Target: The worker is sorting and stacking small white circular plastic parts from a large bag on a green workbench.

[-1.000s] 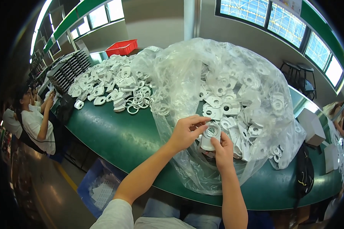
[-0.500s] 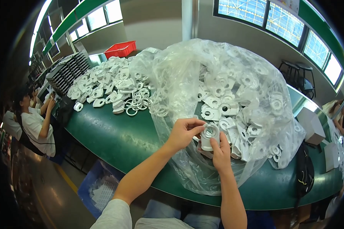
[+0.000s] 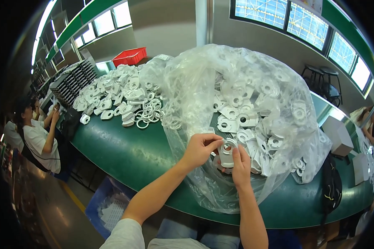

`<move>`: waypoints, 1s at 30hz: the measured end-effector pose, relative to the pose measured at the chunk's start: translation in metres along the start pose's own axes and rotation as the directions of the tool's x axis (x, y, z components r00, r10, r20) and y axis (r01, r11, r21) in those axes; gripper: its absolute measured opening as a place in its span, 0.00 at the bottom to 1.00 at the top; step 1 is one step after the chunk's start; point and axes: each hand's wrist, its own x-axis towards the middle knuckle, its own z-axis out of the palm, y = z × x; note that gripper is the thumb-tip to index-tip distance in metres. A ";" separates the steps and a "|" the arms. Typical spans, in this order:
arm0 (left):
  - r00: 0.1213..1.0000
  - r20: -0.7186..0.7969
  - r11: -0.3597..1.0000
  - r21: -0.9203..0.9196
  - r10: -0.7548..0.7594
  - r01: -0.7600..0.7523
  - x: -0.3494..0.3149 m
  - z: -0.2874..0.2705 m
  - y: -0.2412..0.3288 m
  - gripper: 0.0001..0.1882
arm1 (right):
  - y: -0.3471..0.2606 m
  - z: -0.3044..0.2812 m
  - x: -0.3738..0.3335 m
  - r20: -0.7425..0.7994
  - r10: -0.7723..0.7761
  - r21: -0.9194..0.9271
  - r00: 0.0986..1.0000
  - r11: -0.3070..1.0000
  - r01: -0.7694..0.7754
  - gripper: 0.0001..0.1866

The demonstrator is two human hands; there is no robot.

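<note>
Held in front of me is a white plastic housing, rounded at the top, with a raised ring around a hole. My right hand is closed around its right side, the thumb on its face. At its upper left edge, the thumb and fingers of my left hand pinch the rim; whether a separate small piece is between them I cannot make out. Just beyond my hands, many similar white housings spill from a large clear plastic bag.
Loose white rings lie beside another heap of white housings on the green table. Further back stand a red bin and stacked dark trays. A blue crate is below the edge. A co-worker sits left.
The housing has tilted and shifted slightly in my hands. Its hole, which looked glassy and pale before, now shows a darker tone through it. My left fingers have moved slightly down along its rim.
</note>
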 end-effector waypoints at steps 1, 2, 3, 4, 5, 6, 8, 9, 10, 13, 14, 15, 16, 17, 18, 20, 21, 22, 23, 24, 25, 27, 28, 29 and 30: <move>1.000 0.003 1.000 0.000 0.001 -0.001 -0.001 0.000 0.000 0.09 | 0.001 -0.001 0.000 -0.002 -0.002 -0.001 1.000 1.000 0.002 0.16; 1.000 0.024 0.999 0.043 -0.014 0.013 -0.002 0.001 0.002 0.09 | 0.002 -0.003 0.000 -0.063 0.019 -0.057 0.998 0.998 -0.022 0.16; 0.999 0.044 0.996 0.086 -0.030 0.026 -0.003 0.002 0.004 0.09 | 0.002 -0.004 0.000 -0.125 0.036 -0.111 0.992 0.993 -0.050 0.17; 0.999 0.044 0.996 0.086 -0.031 0.027 -0.003 0.004 0.006 0.09 | 0.002 -0.004 0.000 -0.125 0.037 -0.111 0.991 0.993 -0.051 0.17; 0.999 0.016 0.993 0.106 0.046 -0.048 -0.003 0.007 0.009 0.09 | 0.002 -0.003 0.001 -0.124 0.012 -0.130 0.992 0.991 -0.028 0.17; 0.992 -0.010 0.984 0.128 0.124 -0.122 -0.003 0.009 0.009 0.09 | 0.001 -0.003 0.001 -0.122 -0.013 -0.148 0.992 0.989 -0.005 0.17; 0.992 0.026 0.986 0.111 0.125 -0.127 -0.003 0.008 0.011 0.09 | 0.001 0.001 0.001 -0.114 -0.051 -0.161 0.992 0.986 0.032 0.17; 0.990 0.062 0.987 0.093 0.128 -0.133 -0.004 0.007 0.011 0.10 | 0.001 0.002 0.001 -0.106 -0.089 -0.175 0.990 0.982 0.070 0.17; 0.989 0.064 0.986 0.095 0.131 -0.137 -0.003 0.006 0.010 0.10 | 0.005 0.000 0.002 -0.106 -0.093 -0.175 0.990 0.982 0.074 0.17; 0.990 0.092 0.993 0.034 0.109 -0.112 -0.001 0.003 0.005 0.10 | 0.017 -0.008 0.005 -0.053 -0.209 -0.249 0.977 0.950 0.190 0.17; 0.993 0.085 0.995 0.035 0.088 -0.091 -0.001 0.003 0.005 0.09 | 0.017 -0.009 0.005 -0.039 -0.237 -0.302 0.971 0.929 0.214 0.17; 0.995 0.078 0.997 0.035 0.066 -0.069 -0.001 0.002 0.006 0.09 | 0.017 -0.010 0.005 -0.025 -0.263 -0.355 0.964 0.904 0.238 0.18; 0.995 0.078 0.997 0.035 0.063 -0.066 -0.002 0.001 0.006 0.09 | 0.014 -0.007 0.003 -0.026 -0.261 -0.354 0.965 0.905 0.235 0.18; 0.994 0.076 0.994 0.070 0.075 -0.081 -0.002 0.000 0.007 0.09 | 0.008 -0.002 0.000 -0.062 -0.138 -0.225 0.988 0.967 0.121 0.18; 0.993 0.075 0.990 0.104 0.087 -0.094 -0.004 0.000 0.008 0.09 | 0.003 0.002 -0.002 -0.081 -0.010 -0.089 0.997 0.996 0.003 0.18; 0.985 0.056 0.966 0.194 0.163 -0.170 -0.006 0.005 0.012 0.08 | -0.003 0.003 -0.003 -0.110 -0.008 -0.119 0.994 0.993 -0.005 0.19; 0.970 0.042 0.927 0.286 0.241 -0.243 -0.007 0.008 0.014 0.07 | -0.003 0.003 -0.004 -0.135 -0.008 -0.149 0.991 0.989 -0.012 0.19; 0.969 0.042 0.926 0.289 0.243 -0.245 -0.008 0.011 0.016 0.07 | -0.004 0.003 -0.004 -0.134 -0.010 -0.147 0.991 0.989 -0.010 0.19; 0.972 0.005 0.930 0.293 0.233 -0.224 -0.011 0.013 0.018 0.06 | -0.005 0.003 -0.004 -0.147 -0.038 -0.207 0.988 0.978 0.007 0.19; 0.974 -0.032 0.933 0.297 0.223 -0.204 -0.013 0.015 0.019 0.05 | -0.005 0.003 -0.004 -0.158 -0.067 -0.265 0.985 0.964 0.023 0.18; 0.974 -0.030 0.932 0.298 0.226 -0.207 -0.013 0.017 0.016 0.05 | -0.005 0.003 -0.004 -0.159 -0.070 -0.265 0.985 0.964 0.026 0.18; 0.968 -0.048 0.930 0.291 0.248 -0.224 -0.010 0.018 0.009 0.04 | -0.006 0.004 -0.004 -0.160 -0.088 -0.324 0.983 0.946 0.032 0.20; 0.968 -0.045 0.930 0.290 0.247 -0.224 -0.009 0.017 0.006 0.04 | -0.005 0.004 -0.004 -0.163 -0.088 -0.324 0.983 0.946 0.031 0.20; 0.985 -0.055 0.954 0.263 0.166 -0.146 -0.007 0.016 0.003 0.06 | -0.004 0.003 -0.003 -0.156 -0.004 -0.219 0.988 0.975 -0.031 0.19; 0.995 -0.063 0.969 0.236 0.083 -0.066 -0.006 0.015 0.001 0.07 | -0.003 0.003 -0.002 -0.139 0.079 -0.113 0.987 0.989 -0.095 0.19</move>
